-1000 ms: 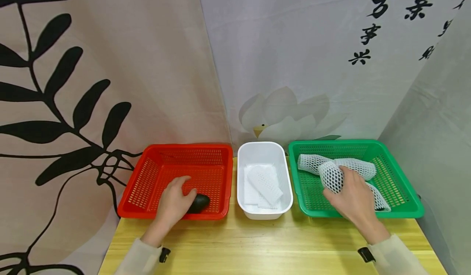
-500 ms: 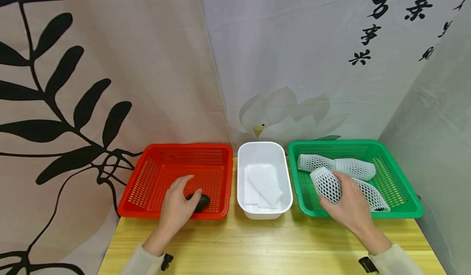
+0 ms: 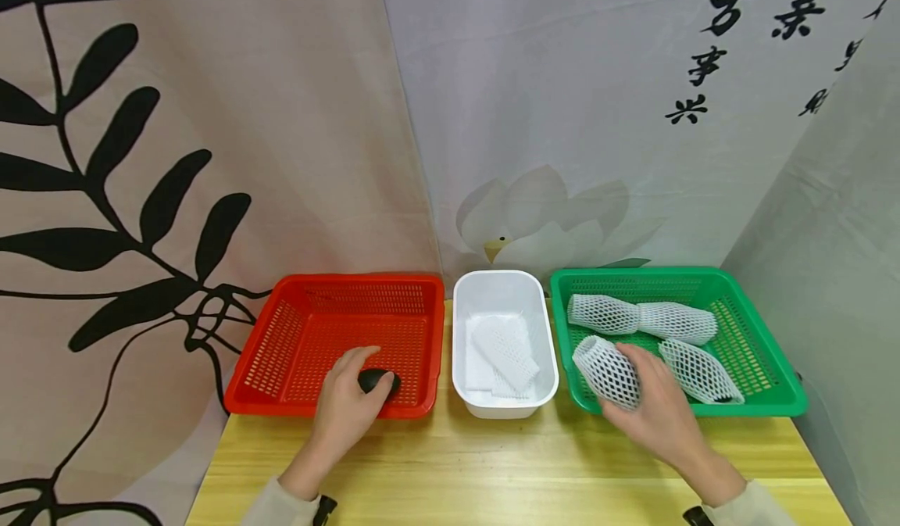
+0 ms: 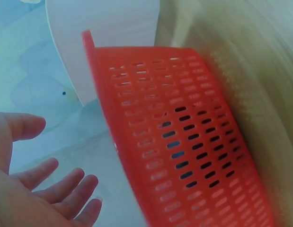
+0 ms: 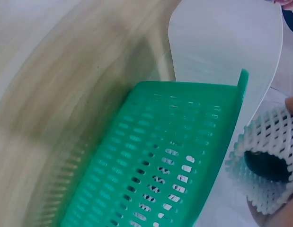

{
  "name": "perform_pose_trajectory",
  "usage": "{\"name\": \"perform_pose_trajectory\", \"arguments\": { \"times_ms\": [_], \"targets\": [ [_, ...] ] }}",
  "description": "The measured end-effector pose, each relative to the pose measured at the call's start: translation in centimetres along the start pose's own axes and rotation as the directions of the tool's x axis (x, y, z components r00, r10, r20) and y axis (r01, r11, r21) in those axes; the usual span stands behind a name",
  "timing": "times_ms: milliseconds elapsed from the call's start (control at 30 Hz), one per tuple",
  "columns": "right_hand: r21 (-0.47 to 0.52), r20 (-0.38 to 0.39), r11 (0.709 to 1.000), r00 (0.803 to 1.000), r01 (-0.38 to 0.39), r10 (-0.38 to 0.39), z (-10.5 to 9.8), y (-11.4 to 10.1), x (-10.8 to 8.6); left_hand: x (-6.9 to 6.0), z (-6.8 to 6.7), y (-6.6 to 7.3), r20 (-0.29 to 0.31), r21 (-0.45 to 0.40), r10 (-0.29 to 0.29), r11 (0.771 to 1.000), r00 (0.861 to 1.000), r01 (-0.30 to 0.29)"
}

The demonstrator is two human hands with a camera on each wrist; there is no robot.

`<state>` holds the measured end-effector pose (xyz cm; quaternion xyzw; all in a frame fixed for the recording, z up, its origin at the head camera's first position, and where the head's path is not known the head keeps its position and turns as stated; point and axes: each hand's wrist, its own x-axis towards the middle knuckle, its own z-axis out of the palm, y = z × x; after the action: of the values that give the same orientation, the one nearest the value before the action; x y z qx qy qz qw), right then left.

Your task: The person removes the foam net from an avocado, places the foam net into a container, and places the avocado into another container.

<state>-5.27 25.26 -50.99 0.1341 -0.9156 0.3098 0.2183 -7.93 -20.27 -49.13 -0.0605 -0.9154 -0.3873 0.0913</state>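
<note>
In the head view a dark, oval, avocado-like fruit (image 3: 371,381) lies near the front right of the red basket (image 3: 330,338). My left hand (image 3: 349,402) hovers at this fruit, thumb and fingers spread apart; the left wrist view shows the hand (image 4: 47,189) holding nothing. At the front left of the green basket (image 3: 583,354), my right hand (image 3: 661,413) grips a white foam net sleeve (image 3: 606,370). Through the sleeve's open end in the right wrist view, a dark rounded thing (image 5: 267,165) shows inside.
Three more foam-netted pieces lie in the green basket: one at back left (image 3: 603,314), one beside it (image 3: 678,323), one at front right (image 3: 701,372). Between the baskets stands a white tub (image 3: 506,414) with flat foam nets (image 3: 508,358). All rest on a wooden table (image 3: 492,463).
My right hand has moved left and towards me with the netted piece, away from the others. My left hand has shifted right, around the dark fruit's near side.
</note>
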Motion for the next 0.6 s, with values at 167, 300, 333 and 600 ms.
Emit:
{"name": "perform_pose_trajectory", "arguments": {
  "times_ms": [167, 300, 333, 600],
  "targets": [
    [0.030, 0.004, 0.998, 0.999, 0.048, -0.048, 0.3, -0.2, -0.7, -0.4, 0.4, 0.0, 0.014, -0.029, 0.006, 1.000, 1.000, -0.006],
    [0.070, -0.011, 0.992, 0.994, 0.106, -0.106, 0.5, -0.5, -1.2, -0.8, 1.0, 0.0, 0.020, -0.069, 0.028, 0.997, 0.999, -0.027],
    [0.084, -0.019, 0.988, 0.992, 0.128, -0.127, 0.6, -0.5, -1.4, -0.9, 1.2, -0.1, 0.018, -0.078, 0.034, 0.996, 0.999, -0.032],
    [0.185, -0.014, 0.962, 0.979, 0.201, -0.202, 1.5, -0.5, -2.8, -1.8, 2.8, 0.1, -0.001, -0.039, 0.117, 0.992, 0.993, -0.117]
  ]
}}
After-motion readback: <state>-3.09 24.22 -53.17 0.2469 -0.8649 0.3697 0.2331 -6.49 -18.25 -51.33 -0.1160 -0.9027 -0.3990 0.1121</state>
